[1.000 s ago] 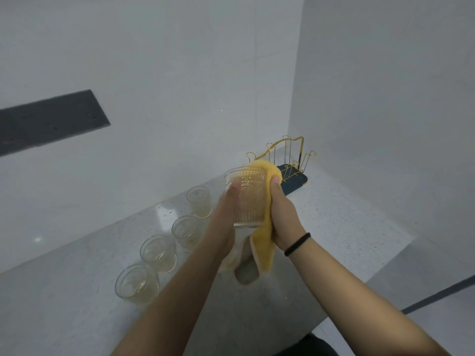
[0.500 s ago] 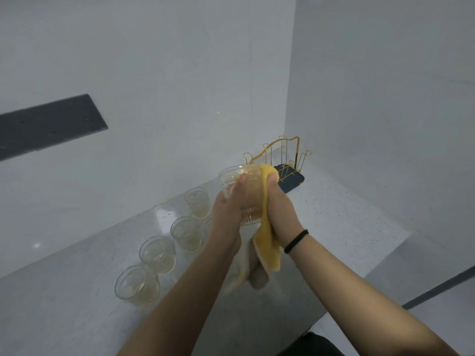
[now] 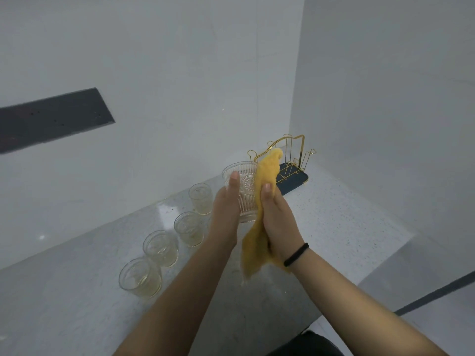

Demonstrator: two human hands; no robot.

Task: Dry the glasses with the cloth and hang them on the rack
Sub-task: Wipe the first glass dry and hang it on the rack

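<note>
The cloth (image 3: 266,173) has ridden up past the rim. Left hand (image 3: 227,209) grips the upright glass (image 3: 243,191), right hand (image 3: 279,219) clutches cloth; the rack (image 3: 288,160) stands just beyond, right hand nearer

Ribbed glass (image 3: 243,191) between both hands (image 3: 253,214), yellow cloth (image 3: 262,201) against its right side.
</note>
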